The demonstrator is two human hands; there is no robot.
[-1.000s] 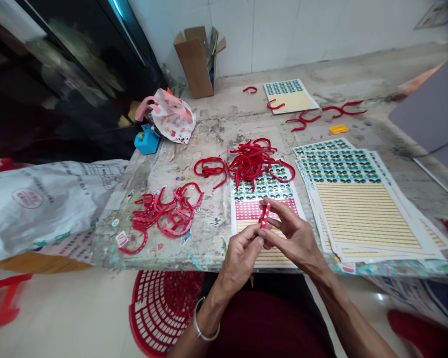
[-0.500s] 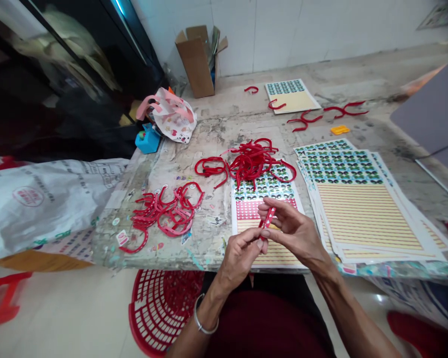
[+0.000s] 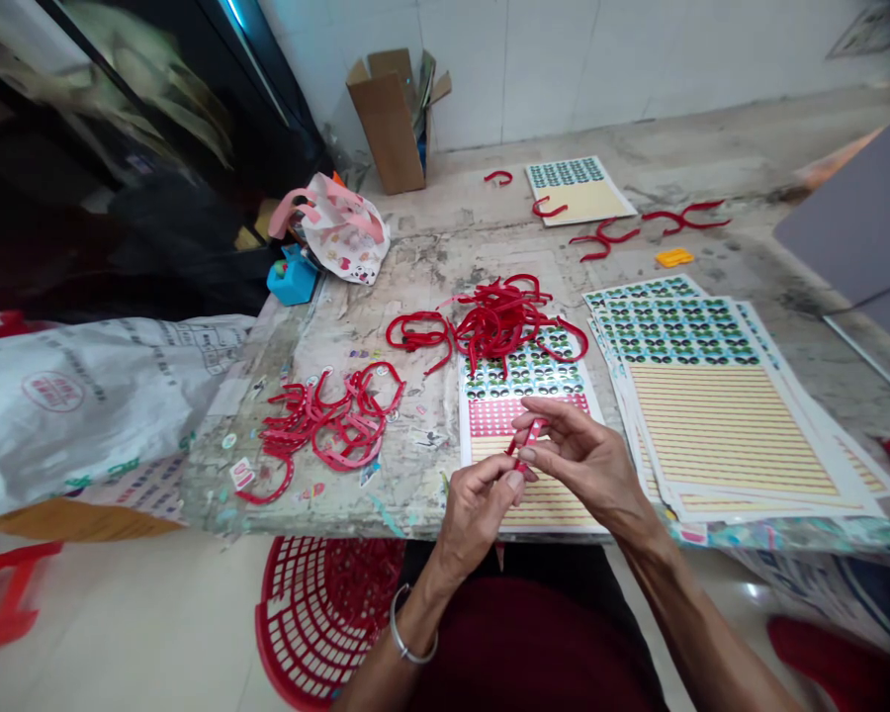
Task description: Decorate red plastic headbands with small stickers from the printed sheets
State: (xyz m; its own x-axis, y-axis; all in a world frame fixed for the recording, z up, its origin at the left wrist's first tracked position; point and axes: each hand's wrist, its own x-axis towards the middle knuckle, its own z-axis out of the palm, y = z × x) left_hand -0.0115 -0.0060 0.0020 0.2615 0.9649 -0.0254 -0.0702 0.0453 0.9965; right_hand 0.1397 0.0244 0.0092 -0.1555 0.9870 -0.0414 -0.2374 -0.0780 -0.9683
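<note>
Both my hands hold one red headband (image 3: 535, 431) with a white-dotted strip on its face, just above a sticker sheet (image 3: 523, 392). My left hand (image 3: 481, 506) pinches its lower end between thumb and fingertips. Thumb and fingers of my right hand (image 3: 589, 455) close on the band higher up. The hands hide part of it and the middle of the sheet. Plain red headbands (image 3: 502, 321) lie in a tangle on the sheet's upper end. To the left is a pile of dotted headbands (image 3: 341, 420).
A stack of sticker sheets (image 3: 727, 425) lies to the right. Farther back are another sheet (image 3: 578, 198), loose red bands (image 3: 686, 216) and a yellow piece (image 3: 674, 258). A cardboard box (image 3: 387, 129), a bag (image 3: 347, 232) and a blue dispenser (image 3: 292, 282) stand back left. A red basket (image 3: 289, 633) sits below the table edge.
The headband has turned slightly and sits a little lower between my hands. My right fingers have shifted slightly along it. Nothing on the table has moved.
</note>
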